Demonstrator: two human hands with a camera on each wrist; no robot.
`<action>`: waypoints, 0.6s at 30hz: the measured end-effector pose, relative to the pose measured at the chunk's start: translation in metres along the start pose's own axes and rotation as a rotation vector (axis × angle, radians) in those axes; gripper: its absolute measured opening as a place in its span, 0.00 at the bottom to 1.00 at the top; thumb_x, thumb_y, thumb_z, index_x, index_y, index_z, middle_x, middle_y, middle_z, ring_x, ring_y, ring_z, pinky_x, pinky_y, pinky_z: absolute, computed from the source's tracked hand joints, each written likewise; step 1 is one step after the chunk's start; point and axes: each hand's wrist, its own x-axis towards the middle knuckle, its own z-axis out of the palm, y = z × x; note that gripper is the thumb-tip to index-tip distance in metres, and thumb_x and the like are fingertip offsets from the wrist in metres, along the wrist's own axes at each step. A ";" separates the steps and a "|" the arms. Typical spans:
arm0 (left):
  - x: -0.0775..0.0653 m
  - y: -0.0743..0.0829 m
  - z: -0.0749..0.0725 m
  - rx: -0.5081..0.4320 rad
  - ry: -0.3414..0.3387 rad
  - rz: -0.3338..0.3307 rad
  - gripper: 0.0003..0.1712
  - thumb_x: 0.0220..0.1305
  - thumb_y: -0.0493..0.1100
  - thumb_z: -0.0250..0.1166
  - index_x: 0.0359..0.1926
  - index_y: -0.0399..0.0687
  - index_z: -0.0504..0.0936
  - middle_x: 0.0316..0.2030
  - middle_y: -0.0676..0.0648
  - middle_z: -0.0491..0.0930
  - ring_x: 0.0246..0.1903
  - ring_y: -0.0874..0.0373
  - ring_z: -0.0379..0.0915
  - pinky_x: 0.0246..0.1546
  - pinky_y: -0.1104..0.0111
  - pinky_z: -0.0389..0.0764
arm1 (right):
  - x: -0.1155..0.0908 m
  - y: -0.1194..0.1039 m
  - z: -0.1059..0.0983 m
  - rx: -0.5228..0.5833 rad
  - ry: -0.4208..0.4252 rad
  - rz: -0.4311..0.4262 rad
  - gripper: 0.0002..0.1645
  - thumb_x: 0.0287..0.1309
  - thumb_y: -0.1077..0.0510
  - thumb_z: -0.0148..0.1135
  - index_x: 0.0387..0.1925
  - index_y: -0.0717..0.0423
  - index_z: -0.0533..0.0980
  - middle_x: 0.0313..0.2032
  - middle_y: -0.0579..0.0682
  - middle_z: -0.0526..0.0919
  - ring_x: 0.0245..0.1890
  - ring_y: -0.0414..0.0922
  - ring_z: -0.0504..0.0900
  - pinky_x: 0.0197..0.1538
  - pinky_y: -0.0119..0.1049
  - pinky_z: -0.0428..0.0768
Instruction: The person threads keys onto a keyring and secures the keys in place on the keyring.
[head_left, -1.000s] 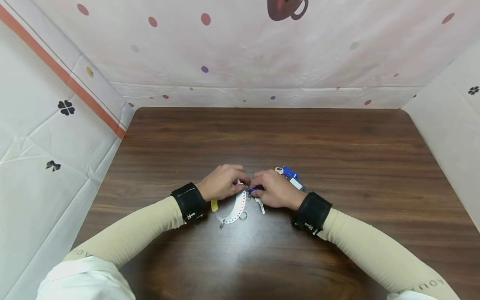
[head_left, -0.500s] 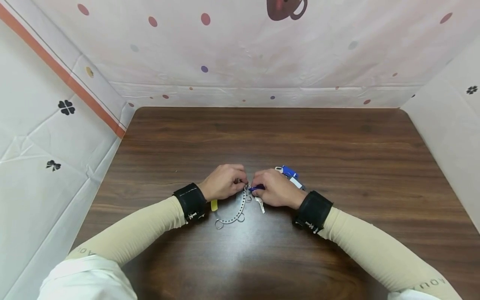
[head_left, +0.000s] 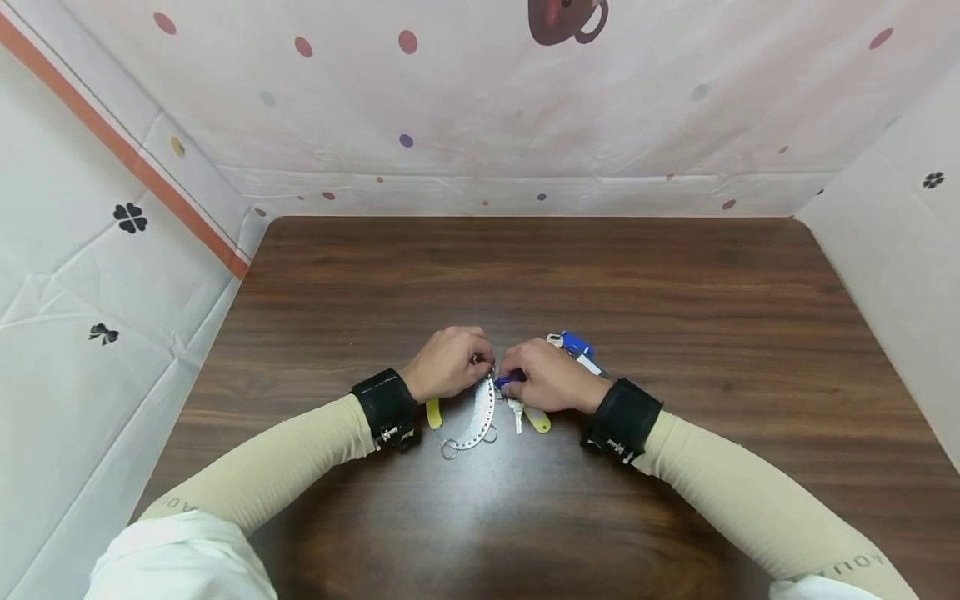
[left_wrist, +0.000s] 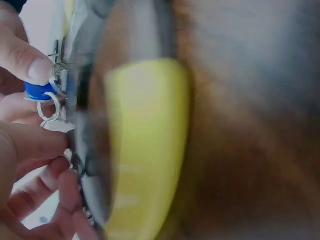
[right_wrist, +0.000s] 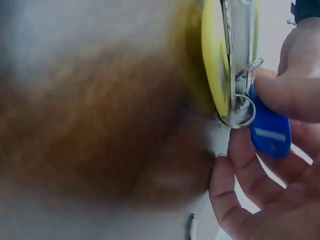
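My left hand [head_left: 448,364] pinches the upper end of a white curved piece [head_left: 483,412] with small holes along its edge. Thin metal rings [head_left: 449,450] hang at its lower rim, and a yellow curved part [head_left: 434,413] shows beside the left wrist. Close by, my right hand [head_left: 551,375] pinches a blue key tag [right_wrist: 270,125] between thumb and fingers. A metal ring [right_wrist: 239,112] by that tag also touches a yellow tag [right_wrist: 215,55]. Below the right hand a silver key [head_left: 517,415] shows. Fingers partly hide where the rings meet the white piece.
Behind the right hand lie another blue tag [head_left: 577,344] and a dark tag with a white label [head_left: 591,365] on the brown wooden table [head_left: 480,275]. Patterned white sheeting [head_left: 480,125] stands along the table's back and sides.
The white piece has turned from nearly edge-on to showing more of its face. A yellow tag has come into sight below the right hand, and the key has swung upright. Both hands keep their pinch.
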 end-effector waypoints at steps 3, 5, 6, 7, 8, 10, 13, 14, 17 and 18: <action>-0.002 -0.001 -0.002 0.068 -0.017 0.078 0.07 0.66 0.40 0.69 0.43 0.50 0.92 0.37 0.51 0.84 0.34 0.60 0.79 0.37 0.67 0.82 | 0.000 0.002 0.000 0.030 0.036 0.046 0.04 0.61 0.62 0.70 0.31 0.53 0.87 0.30 0.43 0.83 0.29 0.36 0.75 0.36 0.30 0.74; -0.006 -0.003 -0.003 0.112 -0.037 0.140 0.08 0.67 0.42 0.70 0.46 0.51 0.92 0.39 0.51 0.84 0.35 0.60 0.80 0.39 0.66 0.84 | -0.001 0.003 0.002 0.061 0.070 0.072 0.03 0.60 0.63 0.70 0.32 0.53 0.88 0.30 0.44 0.84 0.29 0.37 0.76 0.36 0.30 0.75; -0.007 -0.004 -0.003 0.132 -0.041 0.171 0.08 0.68 0.42 0.71 0.47 0.52 0.92 0.40 0.51 0.84 0.36 0.61 0.81 0.39 0.66 0.84 | -0.001 0.003 0.002 0.076 0.084 0.080 0.04 0.60 0.64 0.70 0.32 0.53 0.88 0.30 0.44 0.83 0.29 0.36 0.76 0.35 0.30 0.75; -0.008 -0.005 -0.003 0.152 -0.045 0.202 0.08 0.68 0.43 0.70 0.46 0.53 0.92 0.41 0.51 0.84 0.36 0.61 0.82 0.40 0.67 0.85 | -0.001 0.003 0.003 0.093 0.096 0.083 0.04 0.59 0.64 0.71 0.32 0.53 0.88 0.29 0.44 0.83 0.29 0.36 0.76 0.35 0.30 0.75; -0.008 -0.006 -0.003 0.163 -0.046 0.227 0.07 0.69 0.43 0.70 0.45 0.53 0.92 0.41 0.51 0.84 0.36 0.61 0.82 0.39 0.67 0.85 | -0.001 0.003 0.003 0.100 0.104 0.080 0.04 0.59 0.65 0.71 0.31 0.53 0.88 0.29 0.44 0.83 0.28 0.36 0.76 0.35 0.30 0.75; -0.007 -0.007 -0.002 0.174 -0.045 0.256 0.06 0.69 0.43 0.70 0.44 0.53 0.91 0.41 0.52 0.84 0.36 0.62 0.82 0.39 0.68 0.85 | -0.002 0.002 0.002 0.110 0.107 0.062 0.04 0.59 0.64 0.71 0.31 0.53 0.88 0.29 0.44 0.83 0.28 0.36 0.76 0.35 0.30 0.75; -0.006 -0.009 -0.001 0.177 -0.033 0.286 0.04 0.69 0.42 0.69 0.41 0.53 0.90 0.39 0.52 0.84 0.35 0.63 0.82 0.39 0.68 0.85 | -0.003 0.002 0.003 0.104 0.099 0.027 0.04 0.58 0.64 0.71 0.31 0.53 0.88 0.29 0.43 0.83 0.29 0.36 0.76 0.36 0.29 0.75; -0.006 -0.010 0.000 0.166 -0.025 0.284 0.04 0.69 0.41 0.69 0.40 0.53 0.90 0.38 0.53 0.84 0.34 0.63 0.81 0.38 0.68 0.85 | -0.003 0.001 0.003 0.095 0.095 0.019 0.04 0.58 0.63 0.71 0.30 0.52 0.87 0.29 0.42 0.83 0.29 0.35 0.75 0.35 0.29 0.74; -0.006 -0.011 0.002 0.105 0.005 0.255 0.03 0.66 0.39 0.70 0.36 0.52 0.89 0.36 0.54 0.83 0.32 0.64 0.79 0.36 0.70 0.83 | -0.004 0.002 0.003 0.068 0.077 -0.006 0.08 0.58 0.63 0.71 0.25 0.50 0.85 0.27 0.40 0.80 0.28 0.34 0.74 0.34 0.28 0.73; -0.006 -0.011 0.002 0.074 0.016 0.239 0.03 0.65 0.38 0.70 0.35 0.52 0.89 0.35 0.55 0.83 0.31 0.65 0.78 0.35 0.71 0.82 | -0.004 0.002 0.003 0.050 0.067 -0.019 0.09 0.58 0.62 0.71 0.23 0.49 0.84 0.26 0.40 0.80 0.28 0.34 0.73 0.34 0.27 0.72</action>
